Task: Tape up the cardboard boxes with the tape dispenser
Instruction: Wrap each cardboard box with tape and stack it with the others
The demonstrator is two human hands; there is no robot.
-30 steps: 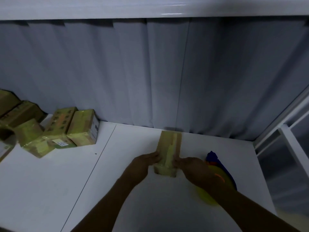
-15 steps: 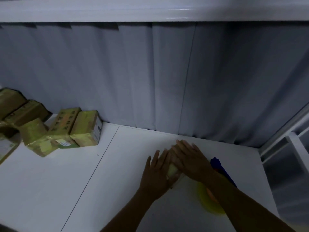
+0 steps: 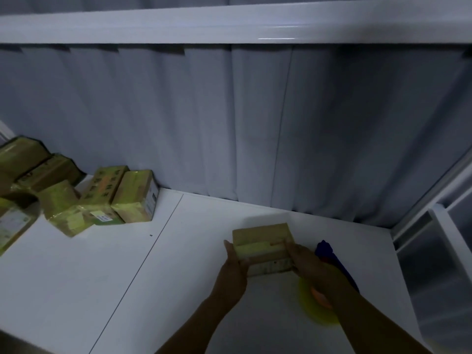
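A small cardboard box [image 3: 263, 238] with a strip of yellowish tape across its top sits on the white table [image 3: 107, 277], held from both sides. My left hand [image 3: 233, 269] grips its left end and my right hand [image 3: 306, 264] grips its right end. The tape dispenser [image 3: 329, 256], blue with a yellow tape roll and an orange part, lies on the table just right of the box, largely hidden under my right forearm.
A pile of several taped cardboard boxes [image 3: 102, 200] lies at the table's back left. A grey curtain [image 3: 255, 123] hangs behind the table. White shelving [image 3: 439, 238] stands at the right edge, and a white beam [image 3: 229, 24] runs overhead.
The box, first lengthwise between my hands, was covered by both palms pressing on it. Now it lies crosswise, turned about a quarter turn, with a hand at each end.
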